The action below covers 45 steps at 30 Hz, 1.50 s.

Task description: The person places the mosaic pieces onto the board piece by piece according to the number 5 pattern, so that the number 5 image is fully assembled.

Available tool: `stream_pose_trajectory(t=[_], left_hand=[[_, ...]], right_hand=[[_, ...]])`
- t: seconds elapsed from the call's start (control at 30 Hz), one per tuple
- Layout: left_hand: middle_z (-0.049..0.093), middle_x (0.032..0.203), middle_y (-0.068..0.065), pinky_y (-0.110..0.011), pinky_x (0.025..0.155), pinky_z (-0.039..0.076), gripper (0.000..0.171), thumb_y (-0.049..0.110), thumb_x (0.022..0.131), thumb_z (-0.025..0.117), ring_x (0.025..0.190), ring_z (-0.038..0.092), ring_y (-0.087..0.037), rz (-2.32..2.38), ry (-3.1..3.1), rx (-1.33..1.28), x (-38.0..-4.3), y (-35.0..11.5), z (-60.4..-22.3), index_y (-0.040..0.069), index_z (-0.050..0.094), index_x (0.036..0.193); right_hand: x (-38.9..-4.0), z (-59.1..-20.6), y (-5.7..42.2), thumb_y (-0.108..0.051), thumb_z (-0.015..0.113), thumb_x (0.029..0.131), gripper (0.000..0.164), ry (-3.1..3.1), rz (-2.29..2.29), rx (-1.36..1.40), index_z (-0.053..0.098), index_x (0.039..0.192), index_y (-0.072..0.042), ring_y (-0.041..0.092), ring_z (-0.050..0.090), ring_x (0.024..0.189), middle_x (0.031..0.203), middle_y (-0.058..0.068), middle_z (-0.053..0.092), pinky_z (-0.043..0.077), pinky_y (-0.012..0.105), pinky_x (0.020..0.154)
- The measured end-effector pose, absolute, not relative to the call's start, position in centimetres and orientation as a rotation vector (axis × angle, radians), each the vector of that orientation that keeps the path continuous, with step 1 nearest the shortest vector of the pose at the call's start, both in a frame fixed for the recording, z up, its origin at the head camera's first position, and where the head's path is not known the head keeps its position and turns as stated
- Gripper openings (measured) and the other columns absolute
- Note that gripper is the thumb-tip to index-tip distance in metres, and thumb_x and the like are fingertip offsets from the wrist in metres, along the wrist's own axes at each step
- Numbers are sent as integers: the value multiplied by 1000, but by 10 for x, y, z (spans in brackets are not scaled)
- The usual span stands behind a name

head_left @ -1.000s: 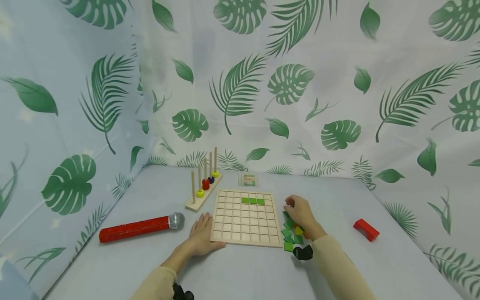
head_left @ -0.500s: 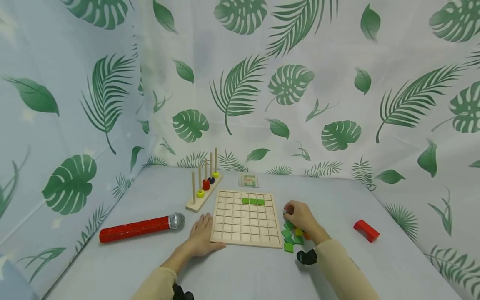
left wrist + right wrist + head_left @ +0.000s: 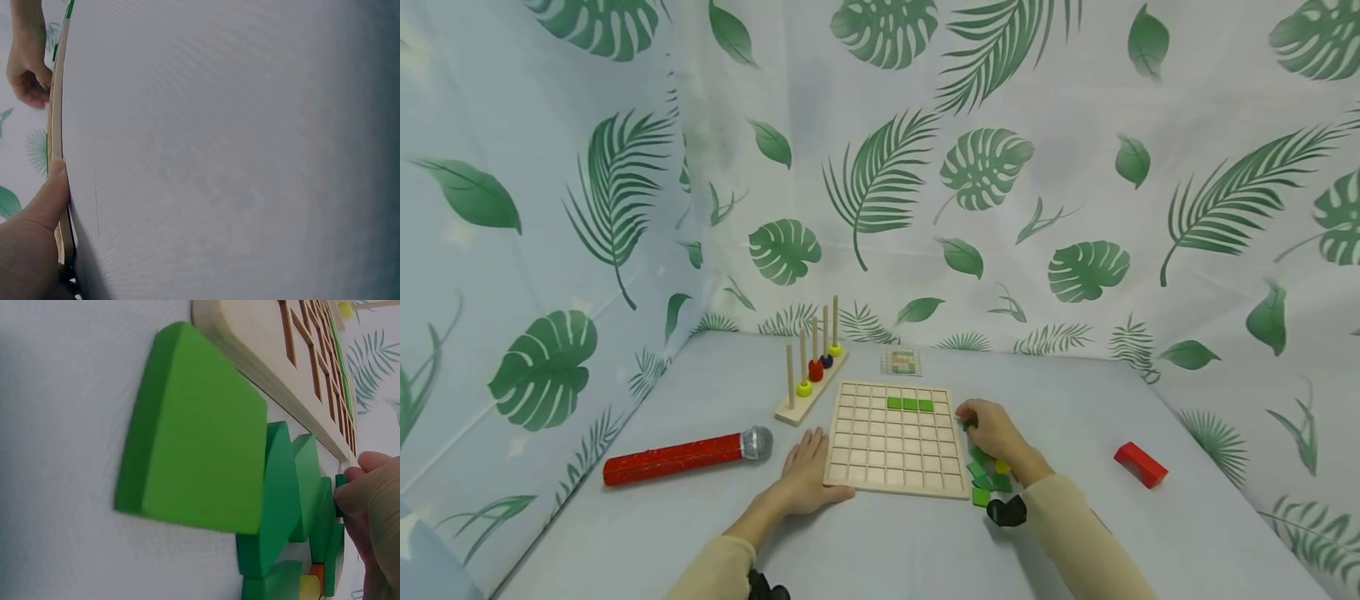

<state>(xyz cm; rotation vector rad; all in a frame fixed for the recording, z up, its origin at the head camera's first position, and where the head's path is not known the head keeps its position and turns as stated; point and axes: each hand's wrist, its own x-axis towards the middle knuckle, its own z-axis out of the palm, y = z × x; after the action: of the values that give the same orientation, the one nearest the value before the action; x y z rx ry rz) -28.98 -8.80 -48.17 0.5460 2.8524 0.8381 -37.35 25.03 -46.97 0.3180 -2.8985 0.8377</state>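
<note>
A wooden grid board (image 3: 880,462) lies on the table, with a row of three green tiles (image 3: 910,404) near its far edge. My left hand (image 3: 805,477) rests beside the board's near left corner, fingers spread; its thumb (image 3: 50,197) touches the board's edge in the left wrist view. At the board's right side, my right hand (image 3: 996,429) pinches a dark green tile (image 3: 339,487) between thumb and fingers. Below that hand lies a pile of loose tiles (image 3: 281,494), mostly green, with yellow and orange ones among them. One light green tile (image 3: 200,431) lies nearest the right wrist camera.
Left of the board stands a peg stacker (image 3: 792,412) with coloured beads. A red toy microphone (image 3: 677,460) lies at the left. Behind the board is a pattern card (image 3: 900,361). A red block (image 3: 1141,464) sits far right. A leaf-print curtain (image 3: 880,308) closes the back.
My right hand has moved slightly left toward the board's edge, and a dark green tile now shows between its fingers. The left hand stays in place.
</note>
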Motion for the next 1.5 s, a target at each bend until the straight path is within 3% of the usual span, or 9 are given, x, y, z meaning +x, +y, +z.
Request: stream_pose_trajectory(t=[0.2,0.57,1.23,1.5], left_hand=[[12,151,-30,-55,112,5,100,50,82,67,140,5,-42,843,2850,548,-289,-87,-480,-11,18,145],[11,151,-30,-55,111,3,101,50,82,67,140,3,-42,858,2845,547,-290,-88,-483,-11,17,145],[12,151,-30,-56,111,5,100,49,82,68,140,4,-43,863,2841,547,-290,-87,-482,-10,19,145],[11,150,-32,-57,111,5,99,47,82,68,139,4,-44,861,2845,566,-290,-88,-482,-12,18,144]], right_hand=[[-371,-470,256,8,64,78,34,-2852,780,347,62,110,1,29,59,100,104,12,63,50,45,86],[-369,-476,266,-14,75,80,39,-2858,751,310,60,113,1,23,58,92,100,10,63,50,42,83],[-371,-476,261,-12,72,81,36,-2757,776,281,61,111,3,29,58,95,100,14,60,50,45,83],[-379,-471,247,-11,73,82,34,-2630,848,320,61,108,8,37,58,94,99,20,61,48,49,80]])
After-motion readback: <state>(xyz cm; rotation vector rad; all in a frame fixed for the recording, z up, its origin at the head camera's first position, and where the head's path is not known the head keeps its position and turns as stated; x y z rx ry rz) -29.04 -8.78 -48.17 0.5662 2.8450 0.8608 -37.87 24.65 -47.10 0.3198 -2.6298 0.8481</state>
